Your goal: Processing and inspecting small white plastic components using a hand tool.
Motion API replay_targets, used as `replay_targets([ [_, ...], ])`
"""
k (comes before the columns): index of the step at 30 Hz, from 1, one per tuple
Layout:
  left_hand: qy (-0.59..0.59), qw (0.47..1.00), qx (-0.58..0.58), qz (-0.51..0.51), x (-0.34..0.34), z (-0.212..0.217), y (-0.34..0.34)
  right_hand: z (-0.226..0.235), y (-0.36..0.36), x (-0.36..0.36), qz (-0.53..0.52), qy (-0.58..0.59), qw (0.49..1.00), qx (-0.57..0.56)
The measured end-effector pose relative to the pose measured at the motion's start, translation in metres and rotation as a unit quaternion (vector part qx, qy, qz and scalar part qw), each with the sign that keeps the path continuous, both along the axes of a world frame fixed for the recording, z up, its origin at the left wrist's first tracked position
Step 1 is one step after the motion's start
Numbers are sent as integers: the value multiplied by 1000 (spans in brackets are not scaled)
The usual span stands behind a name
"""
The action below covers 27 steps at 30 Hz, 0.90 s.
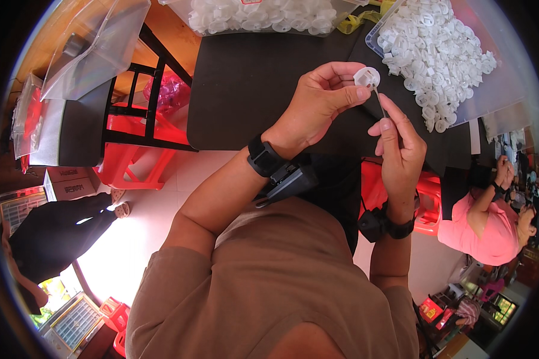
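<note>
Left hand (323, 102) pinches white cap (366, 77); right hand (401, 152) raised alongside.

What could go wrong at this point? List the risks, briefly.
1. The left hand pinches the small white plastic cap only by its edge, in the air above the black table; a slip could drop it toward the floor.
2. The right hand holds a thin metal pin right beside the left fingertips; it might poke a finger.
3. The heap of white caps lies near the table's edge and could spill if nudged.
</note>
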<state>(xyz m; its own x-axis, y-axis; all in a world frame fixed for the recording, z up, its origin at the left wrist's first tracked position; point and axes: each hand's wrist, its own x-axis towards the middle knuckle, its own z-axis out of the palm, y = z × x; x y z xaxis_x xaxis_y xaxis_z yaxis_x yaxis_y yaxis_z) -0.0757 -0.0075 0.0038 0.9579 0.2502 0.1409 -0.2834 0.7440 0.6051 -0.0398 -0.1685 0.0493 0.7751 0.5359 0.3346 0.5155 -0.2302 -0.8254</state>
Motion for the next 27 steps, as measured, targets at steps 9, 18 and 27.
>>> replay_targets([
  [9, 0, 1000, 3, 1, 0, 0, 0, -1, 1, 0, -6, 10, 1000, 3],
  [18, -11, 999, 34, 14, 0, 6, 1, 5, 4, -4, -10, 17, 1000, 14],
  [27, -16, 999, 24, 30, 0, 13, 1, 14, 5, -7, -11, 27, 1000, 9],
])
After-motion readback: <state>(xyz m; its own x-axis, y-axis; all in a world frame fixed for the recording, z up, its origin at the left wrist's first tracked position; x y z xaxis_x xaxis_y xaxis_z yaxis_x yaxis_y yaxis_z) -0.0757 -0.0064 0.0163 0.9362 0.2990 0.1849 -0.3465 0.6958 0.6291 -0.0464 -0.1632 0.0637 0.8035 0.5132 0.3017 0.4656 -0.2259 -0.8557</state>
